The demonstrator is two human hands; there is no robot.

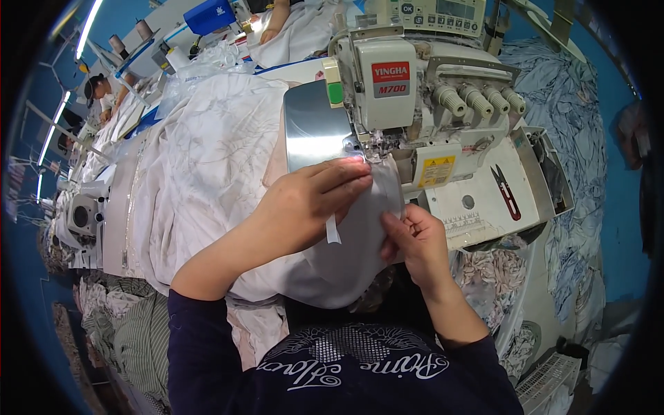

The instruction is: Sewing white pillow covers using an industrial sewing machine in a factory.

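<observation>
White fabric [339, 273] drapes over the machine bed and hangs down in front of me. It runs up to the presser foot [379, 146] of an overlock sewing machine [387, 79]. My left hand [311, 197] is closed on the fabric just before the foot, its fingers together and pointing right. Below those fingers dangles a narrow white strip [333, 229]; its upper end is hidden. Lower down, my right hand [417, 241] pinches the fabric's right edge between thumb and fingers.
Red-handled thread snips [507, 194] lie on the machine table to the right. A shiny metal plate [315, 128] sits left of the needle area. More white cloth [207, 145] covers the left side. Fabric piles [564, 138] stand at right. Other people work farther back.
</observation>
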